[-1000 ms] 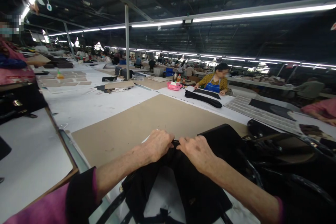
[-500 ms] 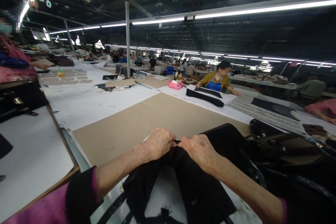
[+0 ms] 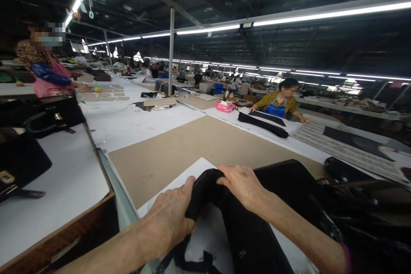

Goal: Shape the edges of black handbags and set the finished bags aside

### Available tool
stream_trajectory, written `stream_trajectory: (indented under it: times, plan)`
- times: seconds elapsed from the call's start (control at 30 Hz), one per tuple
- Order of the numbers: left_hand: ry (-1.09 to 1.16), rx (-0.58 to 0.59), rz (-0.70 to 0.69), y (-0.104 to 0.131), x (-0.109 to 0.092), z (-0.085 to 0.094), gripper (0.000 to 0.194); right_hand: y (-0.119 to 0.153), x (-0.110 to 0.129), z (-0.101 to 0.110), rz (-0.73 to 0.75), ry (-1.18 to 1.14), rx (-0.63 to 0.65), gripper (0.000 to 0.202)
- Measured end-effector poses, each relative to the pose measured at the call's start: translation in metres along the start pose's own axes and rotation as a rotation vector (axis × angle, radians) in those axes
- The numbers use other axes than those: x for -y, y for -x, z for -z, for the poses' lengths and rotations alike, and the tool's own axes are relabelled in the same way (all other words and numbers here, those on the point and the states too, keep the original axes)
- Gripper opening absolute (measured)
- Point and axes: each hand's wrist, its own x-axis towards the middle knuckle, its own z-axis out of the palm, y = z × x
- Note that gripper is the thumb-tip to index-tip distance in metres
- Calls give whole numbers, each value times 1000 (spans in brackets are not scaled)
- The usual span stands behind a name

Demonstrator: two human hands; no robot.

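While the left hand [image 3: 171,218] and right hand [image 3: 240,182] grasp the black fabric piece [image 3: 239,222] above the near white tabletop [image 3: 205,239], uneven pull could crease its edge.

head-worn | faces forward, down | hands close (workshop beyond)

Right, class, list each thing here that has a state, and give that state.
Black fabric piece, bent into an arch
Bare right hand, closed on its top edge
Bare left hand, at its side, grip unclear
Large tan flat-coloured sheet, lying flat
Long white tube light, lit
Pink plastic basket, holding things
Long black strips, piled together
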Motion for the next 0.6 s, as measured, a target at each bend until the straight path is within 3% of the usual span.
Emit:
stream_trajectory:
  times: [0.1,0.2,0.27,0.43,0.6]
  plan:
    - [96,-98,11,11,16,-11,76,-1,-3,6,17,-18,25,16]
    - [280,-140,-115,8,35,-10,43,6,-9,17,2,-74,60,19]
    - [490,-55,-233,-3,47,-4,29,15,-14,24,-25,-128,84,19]
    - [863,197,-366,-35,61,0,30,45,-28,16,-66,-180,91,24]
    - [1055,213,-510,-37,60,-14,30,60,-35,-1,-169,-173,64,23]
